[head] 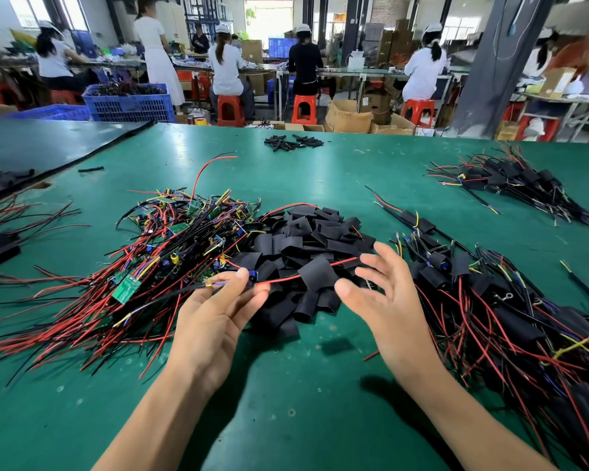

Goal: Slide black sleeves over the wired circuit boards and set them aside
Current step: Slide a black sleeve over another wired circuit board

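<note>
My left hand pinches a light board by its stiff end; my spread right hand hovers beside a limp sleeve.

The green table bears a pile of black sleeves; bare wired boards left of it, sleeved boards right.

Two bare forearms are seen at the lower edge of the frame, ending in the left hand and the right hand. The fingernails are cut short.
</note>
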Tool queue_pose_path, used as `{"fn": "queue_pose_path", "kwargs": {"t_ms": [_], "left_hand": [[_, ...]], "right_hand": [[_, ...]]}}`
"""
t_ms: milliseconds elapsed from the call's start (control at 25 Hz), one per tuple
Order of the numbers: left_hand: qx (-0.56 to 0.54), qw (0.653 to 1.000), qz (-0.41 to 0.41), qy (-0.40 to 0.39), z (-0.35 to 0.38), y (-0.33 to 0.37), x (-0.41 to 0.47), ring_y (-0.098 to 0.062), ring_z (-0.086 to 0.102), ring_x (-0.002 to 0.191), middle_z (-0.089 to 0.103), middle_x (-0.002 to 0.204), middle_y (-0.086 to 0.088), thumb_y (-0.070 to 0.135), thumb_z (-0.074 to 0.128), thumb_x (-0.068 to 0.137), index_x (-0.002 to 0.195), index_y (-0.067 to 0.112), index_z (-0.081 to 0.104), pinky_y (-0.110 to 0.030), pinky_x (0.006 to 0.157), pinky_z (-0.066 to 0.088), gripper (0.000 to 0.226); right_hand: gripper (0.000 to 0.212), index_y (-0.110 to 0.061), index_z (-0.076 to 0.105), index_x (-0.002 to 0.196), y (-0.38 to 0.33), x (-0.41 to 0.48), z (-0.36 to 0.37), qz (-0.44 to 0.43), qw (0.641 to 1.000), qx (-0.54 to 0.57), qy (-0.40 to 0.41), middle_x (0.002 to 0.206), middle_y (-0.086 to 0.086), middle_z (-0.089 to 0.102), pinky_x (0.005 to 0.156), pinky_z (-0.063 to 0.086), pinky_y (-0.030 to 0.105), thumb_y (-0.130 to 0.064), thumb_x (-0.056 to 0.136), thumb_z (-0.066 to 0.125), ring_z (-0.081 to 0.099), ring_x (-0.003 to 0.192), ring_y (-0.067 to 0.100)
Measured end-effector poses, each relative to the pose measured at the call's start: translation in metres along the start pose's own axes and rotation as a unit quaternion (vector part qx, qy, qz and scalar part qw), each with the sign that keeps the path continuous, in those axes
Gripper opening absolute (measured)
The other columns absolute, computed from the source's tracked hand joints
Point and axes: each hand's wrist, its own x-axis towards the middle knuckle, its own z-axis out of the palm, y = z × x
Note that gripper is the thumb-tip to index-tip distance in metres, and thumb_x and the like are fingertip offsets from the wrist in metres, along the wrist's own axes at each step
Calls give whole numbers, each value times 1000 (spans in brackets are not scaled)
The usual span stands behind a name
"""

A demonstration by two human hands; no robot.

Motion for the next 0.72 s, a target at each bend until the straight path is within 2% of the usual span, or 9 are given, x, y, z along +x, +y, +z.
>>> {"fn": "queue_pose_path", "kwargs": {"t_ms": [80,160,200,320,440,520,640,720], "left_hand": [[-16,1000,-11,-6,-1,0,0,-24,76,82,63,87,-9,12,70,77,89,6,59,-21,66,59,17],[-34,999,-30,-13,-1,0,0,-25,76,87,62,94,-13,10,68,78,90,4,58,-22,67,59,16],[-42,998,-39,-19,-1,-1,0,-26,76,88,65,94,-15,9,67,78,90,3,59,-22,67,59,16],[-25,997,-59,-49,2,-3,-3,-28,76,87,72,84,-12,9,68,76,90,1,61,-23,67,59,17],[34,993,-90,-75,6,-8,-10,-27,76,83,73,89,-16,15,74,72,85,8,68,-26,65,60,16],[60,990,-94,-84,8,-9,-13,-25,76,79,73,87,-15,19,78,67,78,15,72,-26,62,60,14],[70,990,-81,-87,11,-10,-16,-20,74,71,71,78,-9,21,80,63,73,19,72,-24,58,59,13],[66,990,-87,-91,13,-12,-17,-18,73,67,71,77,-9,21,81,62,72,20,73,-23,57,59,12]], "right_hand": [[83,-26,54,126,1,2,1,53,998,42,11,109,-9,67,73,52,21,-58,54,78,67,88,3],[66,-17,66,113,2,2,3,103,988,106,-37,86,0,69,57,49,25,-55,62,83,62,65,14],[55,-15,71,105,2,1,5,131,978,149,-67,83,5,68,53,47,25,-52,66,86,58,60,16],[45,-10,69,94,0,0,8,196,938,249,-137,85,10,68,56,48,26,-49,72,75,57,60,16],[42,-10,72,110,-3,0,5,197,913,316,-166,73,4,57,55,44,23,-39,80,70,49,56,13],[42,-16,72,120,-6,-1,4,190,907,333,-176,68,0,51,53,40,21,-34,82,67,43,54,11],[35,-17,72,119,-7,-4,3,182,898,341,-211,71,0,51,54,39,22,-30,87,66,43,55,11],[37,-14,74,115,-6,-7,7,166,903,327,-224,72,2,54,56,43,23,-30,82,72,47,56,13]]}}
